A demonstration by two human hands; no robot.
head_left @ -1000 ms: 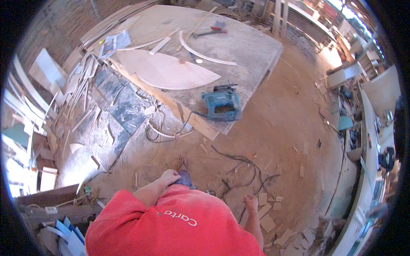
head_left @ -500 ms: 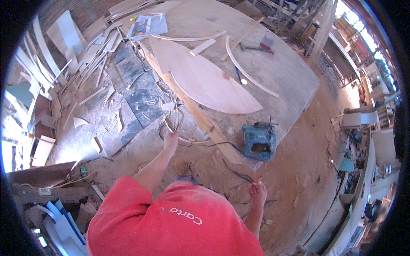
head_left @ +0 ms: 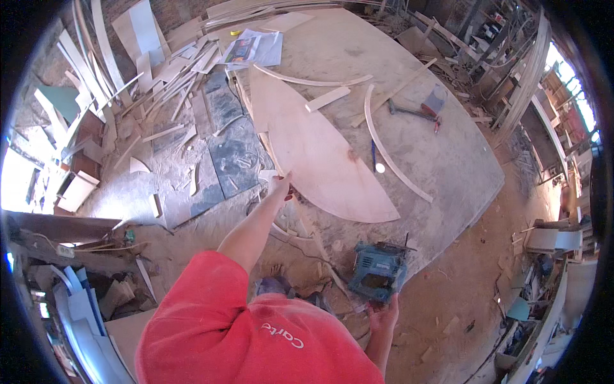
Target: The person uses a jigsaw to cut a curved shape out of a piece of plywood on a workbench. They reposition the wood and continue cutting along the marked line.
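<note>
My left hand (head_left: 280, 187) is at the near curved edge of a large leaf-shaped plywood panel (head_left: 326, 153), its fingers curled around that edge. The panel lies flat on a big worn board, its pointed end toward the right. A blue jigsaw (head_left: 377, 272) rests at the near corner of that board. My right hand (head_left: 384, 315) is right at the jigsaw's near end; its fingertips are hidden by the tool, so I cannot tell whether they grip it. A thin curved wooden strip (head_left: 288, 232) and a dark cord lie just below the panel.
Two slim curved wood strips, one (head_left: 400, 153) to the right, lie around the panel. Beyond are a short wood block (head_left: 328, 98), a hammer (head_left: 409, 112) and a printed sheet (head_left: 256, 50). Wood scraps (head_left: 185, 70) are heaped at the left; sawdust covers the ground.
My left hand has moved forward to the panel's edge. My right hand has gone from beside the cord up to the jigsaw's near end. The whole view has shifted.
</note>
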